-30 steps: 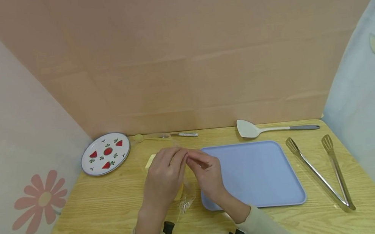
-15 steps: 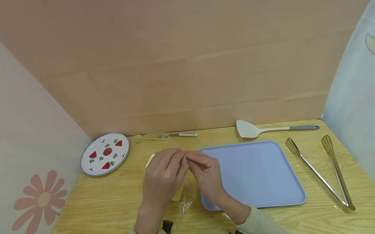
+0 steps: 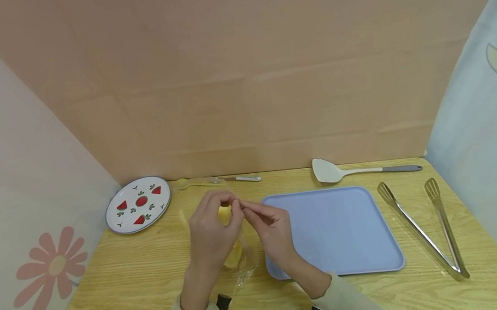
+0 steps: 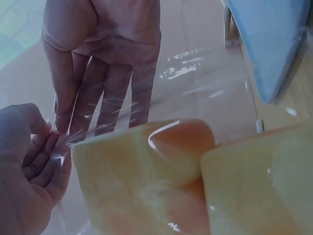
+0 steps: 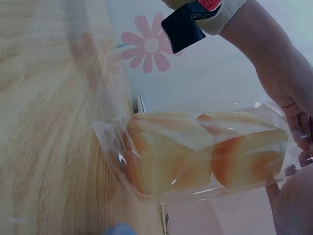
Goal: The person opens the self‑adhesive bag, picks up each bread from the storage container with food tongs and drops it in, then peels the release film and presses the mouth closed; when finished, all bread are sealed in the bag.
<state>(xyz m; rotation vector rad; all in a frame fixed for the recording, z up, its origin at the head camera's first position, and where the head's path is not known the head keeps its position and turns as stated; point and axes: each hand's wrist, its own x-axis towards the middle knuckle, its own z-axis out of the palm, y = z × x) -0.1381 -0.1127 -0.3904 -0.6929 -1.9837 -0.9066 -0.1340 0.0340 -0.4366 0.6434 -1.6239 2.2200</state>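
Note:
A clear plastic bag (image 5: 195, 196) holds thick pieces of bread (image 5: 168, 154), pale with golden-brown crust. In the left wrist view the bread (image 4: 127, 181) is close up, with film stretched above it. My left hand (image 3: 208, 232) pinches the gathered upper end of the bag between thumb and index finger, its other fingers extended. Right beside it, my right hand (image 3: 277, 233) pinches the same end with its fingertips. Both hands nearly touch over the table, left of the blue tray (image 3: 329, 232). In the head view my left hand covers much of the bread.
Far left lies a round plate (image 3: 127, 208) with red fruit patterns. Along the back are a yellow spoon (image 3: 188, 183), a white-handled utensil (image 3: 247, 179) and a white spatula (image 3: 329, 170). Metal tongs (image 3: 425, 235) lie spread at the right.
My left hand has turned and its thumb and index finger now form a ring, showing yellow bread through the gap. My right hand stays nearly in place. The bread has shifted slightly.

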